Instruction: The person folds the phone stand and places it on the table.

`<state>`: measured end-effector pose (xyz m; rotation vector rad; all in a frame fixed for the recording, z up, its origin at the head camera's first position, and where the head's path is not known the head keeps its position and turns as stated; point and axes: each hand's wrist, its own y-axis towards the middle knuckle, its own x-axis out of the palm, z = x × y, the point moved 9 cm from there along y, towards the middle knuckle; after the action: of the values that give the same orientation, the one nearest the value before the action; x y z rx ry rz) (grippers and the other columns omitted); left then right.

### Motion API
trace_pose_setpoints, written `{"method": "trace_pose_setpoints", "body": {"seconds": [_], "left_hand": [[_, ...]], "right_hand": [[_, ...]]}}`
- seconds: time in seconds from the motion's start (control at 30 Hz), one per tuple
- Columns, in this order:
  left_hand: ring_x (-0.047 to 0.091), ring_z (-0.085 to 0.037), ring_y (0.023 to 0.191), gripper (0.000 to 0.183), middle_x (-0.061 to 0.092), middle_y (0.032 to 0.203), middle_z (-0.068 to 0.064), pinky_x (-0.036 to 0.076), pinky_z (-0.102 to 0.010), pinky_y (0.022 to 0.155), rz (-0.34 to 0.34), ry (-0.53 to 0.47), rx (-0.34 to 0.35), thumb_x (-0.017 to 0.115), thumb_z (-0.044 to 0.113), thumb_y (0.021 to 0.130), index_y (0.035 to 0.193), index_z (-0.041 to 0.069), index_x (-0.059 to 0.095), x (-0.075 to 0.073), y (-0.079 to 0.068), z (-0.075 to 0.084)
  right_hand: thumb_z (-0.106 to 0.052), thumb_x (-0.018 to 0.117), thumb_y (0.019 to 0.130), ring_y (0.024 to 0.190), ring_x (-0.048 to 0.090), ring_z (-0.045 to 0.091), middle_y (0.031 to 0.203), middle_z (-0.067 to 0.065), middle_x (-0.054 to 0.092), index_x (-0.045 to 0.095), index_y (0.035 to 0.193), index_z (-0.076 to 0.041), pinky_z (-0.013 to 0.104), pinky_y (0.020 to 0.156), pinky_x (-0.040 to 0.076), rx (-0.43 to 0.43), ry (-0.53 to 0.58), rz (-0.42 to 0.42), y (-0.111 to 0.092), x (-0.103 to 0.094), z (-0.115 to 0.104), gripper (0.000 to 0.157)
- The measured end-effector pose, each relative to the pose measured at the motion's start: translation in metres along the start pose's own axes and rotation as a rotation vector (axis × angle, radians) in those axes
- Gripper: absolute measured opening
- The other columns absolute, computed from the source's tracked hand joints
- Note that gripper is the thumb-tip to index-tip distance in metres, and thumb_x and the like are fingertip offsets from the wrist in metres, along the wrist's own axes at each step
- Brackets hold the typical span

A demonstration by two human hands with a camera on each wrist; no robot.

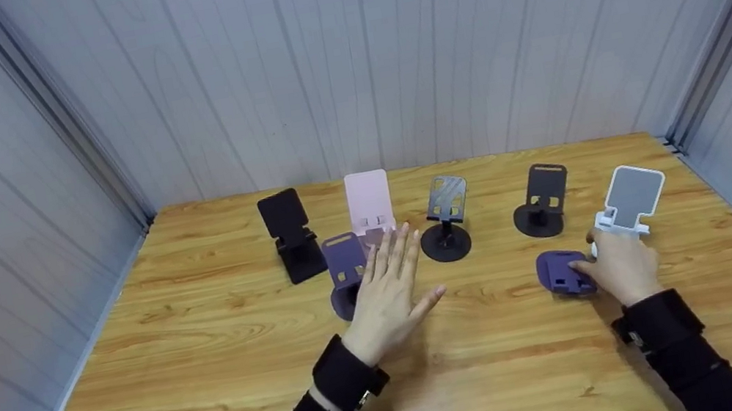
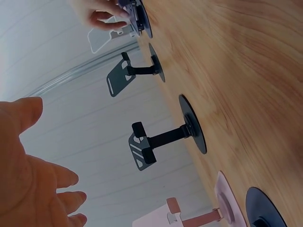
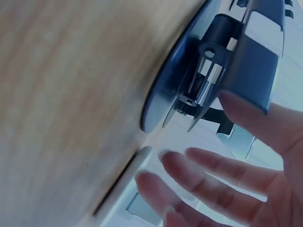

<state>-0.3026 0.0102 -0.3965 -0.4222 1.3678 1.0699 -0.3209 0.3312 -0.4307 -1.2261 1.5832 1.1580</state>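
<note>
A folded purple phone stand (image 1: 563, 269) lies low on the table at the right. My right hand (image 1: 625, 264) is beside it, and its thumb (image 3: 251, 113) touches the stand's plate while the other fingers spread loosely, apart from it. Just behind that hand stands a white phone stand (image 1: 636, 196) with a grey face, its base partly hidden. With fingers straight and thumb out, my left hand (image 1: 386, 302) hovers in front of an unfolded purple phone stand (image 1: 343, 257), covering part of it. The left wrist view shows nothing in the left palm (image 2: 23, 189).
Farther back on the wooden table (image 1: 219, 394) stand a black phone stand (image 1: 283, 213), a pink one (image 1: 368, 194), a dark round-based one (image 1: 446, 240) and a dark grey one (image 1: 545, 184). Pale panel walls (image 1: 326, 56) enclose the back and sides.
</note>
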Motion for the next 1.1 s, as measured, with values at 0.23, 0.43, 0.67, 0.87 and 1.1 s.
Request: {"method": "trace_pose_setpoints", "body": {"seconds": [0.23,0.43,0.67,0.87,1.1], "left_hand": [[0.008,-0.034,0.154,0.081,0.010,0.167,-0.012,0.012,-0.052,0.125,-0.020,-0.004,0.020,0.046,0.054,0.099,0.158,0.005,0.017,0.011,0.003,0.009],[0.006,-0.033,0.154,0.081,0.010,0.167,-0.013,0.014,-0.051,0.125,-0.052,0.005,0.037,0.047,0.053,0.099,0.158,0.007,0.017,0.024,0.009,0.018],[0.008,-0.030,0.154,0.082,0.012,0.167,-0.012,0.011,-0.050,0.126,-0.073,0.007,0.065,0.047,0.054,0.099,0.158,0.006,0.016,0.036,0.020,0.034],[0.006,-0.027,0.155,0.081,0.015,0.166,-0.012,0.009,-0.047,0.127,-0.106,0.034,0.068,0.044,0.056,0.100,0.159,0.009,0.015,0.048,0.026,0.042],[0.010,-0.029,0.155,0.081,0.013,0.167,-0.010,0.013,-0.046,0.126,-0.097,0.060,0.101,0.042,0.057,0.100,0.159,0.008,0.015,0.054,0.034,0.058]], "right_hand": [[-0.015,0.084,0.076,0.073,0.063,0.052,0.088,0.032,0.065,0.062,0.110,0.006,0.060,0.051,0.049,-0.010,-0.082,0.206,0.003,-0.024,-0.001,0.045],[-0.021,0.080,0.082,0.080,0.062,0.054,0.093,0.031,0.066,0.062,0.104,0.006,0.064,0.054,0.049,0.019,-0.053,0.329,0.002,-0.046,0.015,0.040],[-0.027,0.079,0.084,0.069,0.061,0.050,0.086,0.031,0.064,0.053,0.112,0.005,0.050,0.045,0.042,0.123,0.008,0.381,0.003,-0.059,0.048,0.050],[-0.030,0.078,0.086,0.080,0.056,0.046,0.099,0.030,0.054,0.034,0.131,0.006,0.042,0.058,0.038,0.192,0.246,0.363,0.008,-0.046,0.073,0.072],[-0.030,0.062,0.096,0.099,0.049,0.014,0.122,0.013,0.042,0.013,0.147,-0.002,0.020,0.075,0.042,0.338,0.748,0.213,0.016,-0.014,0.099,0.076]]}}
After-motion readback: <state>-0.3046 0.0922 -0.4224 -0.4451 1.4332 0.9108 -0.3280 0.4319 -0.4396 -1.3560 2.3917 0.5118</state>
